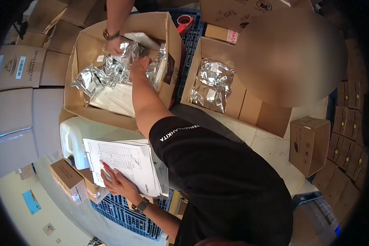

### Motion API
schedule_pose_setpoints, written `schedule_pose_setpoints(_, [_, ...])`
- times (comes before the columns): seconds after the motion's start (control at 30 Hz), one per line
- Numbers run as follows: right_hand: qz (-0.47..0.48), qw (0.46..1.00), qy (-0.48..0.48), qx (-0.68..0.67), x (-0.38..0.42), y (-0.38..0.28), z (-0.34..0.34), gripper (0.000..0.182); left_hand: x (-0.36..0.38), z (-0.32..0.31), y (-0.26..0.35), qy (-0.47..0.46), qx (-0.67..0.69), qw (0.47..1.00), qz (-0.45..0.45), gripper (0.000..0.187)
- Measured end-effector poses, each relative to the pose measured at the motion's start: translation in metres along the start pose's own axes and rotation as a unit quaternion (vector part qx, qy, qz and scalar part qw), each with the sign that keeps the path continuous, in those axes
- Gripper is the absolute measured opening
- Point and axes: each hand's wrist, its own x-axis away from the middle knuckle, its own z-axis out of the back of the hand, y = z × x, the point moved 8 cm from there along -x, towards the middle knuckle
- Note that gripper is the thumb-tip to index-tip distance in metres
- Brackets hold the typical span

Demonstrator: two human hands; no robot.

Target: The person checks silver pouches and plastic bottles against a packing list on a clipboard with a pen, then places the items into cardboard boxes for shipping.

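My left hand (119, 184), with a watch on its wrist, lies over a clipboard of printed papers (123, 160) and is closed on a red pen (106, 165). My right hand (140, 67) reaches into a large open cardboard box (69, 82) among crumpled silver packets (88, 80). Its fingers are curled together; whatever they hold is hidden. White flat packs (112, 100) lie lower in this box. A co-worker's hand (115, 46), with a bracelet at the wrist, touches the silver packets just beside my right hand.
Another open box (192, 74) holds silver packets (212, 84). A red tape dispenser (185, 23) rests on a blue pallet (191, 45). Nearby are a white jug (69, 137), small cartons (69, 180) and a closed carton (309, 145). Stacked boxes line both sides; a blurred round area covers the upper right.
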Motion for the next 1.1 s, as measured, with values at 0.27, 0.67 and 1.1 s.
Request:
schedule_pose_setpoints(0.27, [0.244,0.967,0.036,-0.071,0.095,-0.048,0.082,0.024,-0.001,-0.003,-0.002,0.003,-0.008,1.0,0.016,0.052])
schedule_pose_setpoints(0.67, [0.295,0.797,0.071,-0.522,0.273,0.172,0.373,0.037,0.001,-0.004,-0.002,0.0,-0.007,1.0,0.015,0.051])
schedule_pose_setpoints(1.1, [0.307,0.903,0.107,0.282,0.08,0.338,0.185,0.05,0.003,-0.001,0.001,0.004,-0.024,0.999,0.028,0.048])
